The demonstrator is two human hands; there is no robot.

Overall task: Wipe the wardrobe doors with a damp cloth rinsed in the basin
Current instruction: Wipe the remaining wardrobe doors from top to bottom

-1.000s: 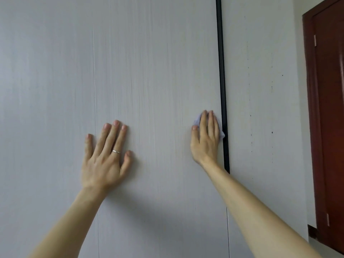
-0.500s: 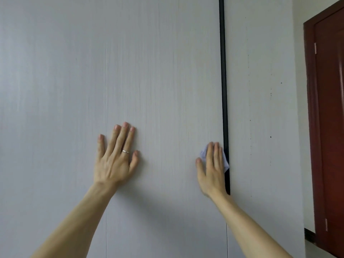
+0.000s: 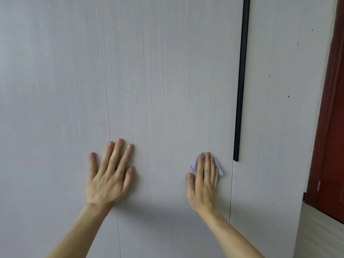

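Note:
Pale grey wardrobe doors (image 3: pixel 167 81) fill the view. My right hand (image 3: pixel 203 180) lies flat with straight fingers on a small lilac cloth (image 3: pixel 219 169), pressing it against the middle door just left of the door gap and below the end of a black vertical handle strip (image 3: pixel 241 81). Only the cloth's edges show around my fingers. My left hand (image 3: pixel 109 174), wearing a ring, rests flat with spread fingers on the same door, close to the left seam. The basin is out of sight.
A further door panel (image 3: pixel 275 108) with small dark specks stands right of the black strip. Beyond it a dark red wooden door (image 3: pixel 329 136) and a strip of light floor (image 3: pixel 322 235) show at the right edge.
My right hand has slid the cloth down the door, from beside the black strip to below its lower end. My left hand has stayed pressed flat on the door.

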